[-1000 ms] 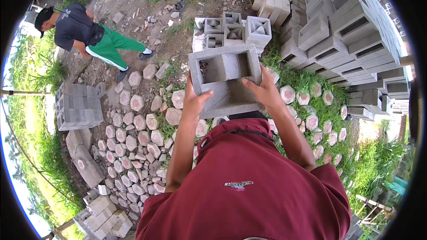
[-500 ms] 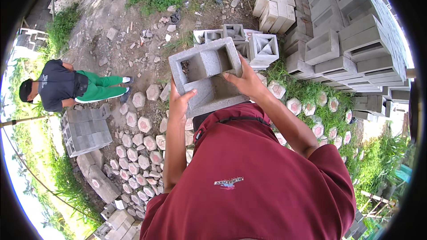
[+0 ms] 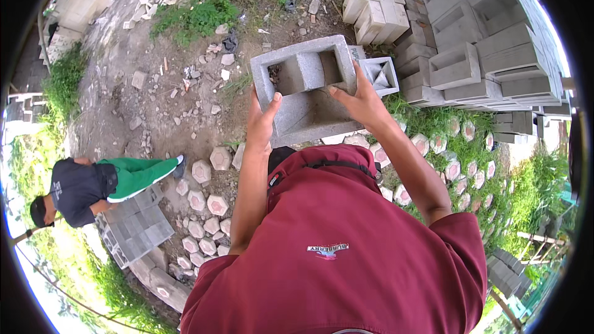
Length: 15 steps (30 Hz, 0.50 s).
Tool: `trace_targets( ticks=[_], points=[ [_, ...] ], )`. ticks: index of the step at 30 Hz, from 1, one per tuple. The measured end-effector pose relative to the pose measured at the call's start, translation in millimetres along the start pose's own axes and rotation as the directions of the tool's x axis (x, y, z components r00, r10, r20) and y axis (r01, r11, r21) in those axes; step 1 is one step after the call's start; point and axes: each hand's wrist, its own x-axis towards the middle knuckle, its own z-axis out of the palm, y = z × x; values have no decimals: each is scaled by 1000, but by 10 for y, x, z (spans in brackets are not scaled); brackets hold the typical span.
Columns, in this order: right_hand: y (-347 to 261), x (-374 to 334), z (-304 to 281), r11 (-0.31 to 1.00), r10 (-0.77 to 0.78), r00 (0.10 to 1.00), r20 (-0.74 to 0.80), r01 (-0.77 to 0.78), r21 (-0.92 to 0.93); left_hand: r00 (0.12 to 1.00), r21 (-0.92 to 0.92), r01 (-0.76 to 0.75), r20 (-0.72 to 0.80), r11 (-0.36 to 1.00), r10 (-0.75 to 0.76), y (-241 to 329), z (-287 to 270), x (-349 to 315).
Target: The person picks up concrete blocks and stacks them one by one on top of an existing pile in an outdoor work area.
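A grey concrete ventilation block [image 3: 309, 73], a square frame with inner partitions and hollows, is held up in front of me, slightly tilted. My left hand [image 3: 262, 117] grips its left wall, thumb on the near inner edge and fingers round the outside. On the opposite side my right hand [image 3: 362, 102] clasps the right wall, its thumb reaching over the rim. Some dark debris sits in the block's upper left hollow. Just beyond my right hand is a pale block with an X-shaped face [image 3: 380, 75], partly covered by the held one.
Tall stacks of hollow concrete blocks [image 3: 455, 65] line the right, with pale blocks [image 3: 377, 15] beside them. Hexagonal pavers [image 3: 216, 204] cover the ground around me. At left, a co-worker in green trousers [image 3: 133, 179] stands by a grey block stack [image 3: 139, 226]. Rubble lies ahead.
The held block has shifted up and to the right in view, covering more of the blocks behind it. The co-worker now appears lower, with a hand by the grey stack.
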Motion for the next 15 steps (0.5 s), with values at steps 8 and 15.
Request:
trace_targets(
  ticks=[8,15],
  points=[
    [-109,602,1318,961,248,938,-242,-206,186,944,247,115,273,962,-183,455,-1108,1375],
    [15,695,2233,795,434,857,-280,-218,566,787,330,284,456,900,-415,569,-1672,1992]
  ],
)
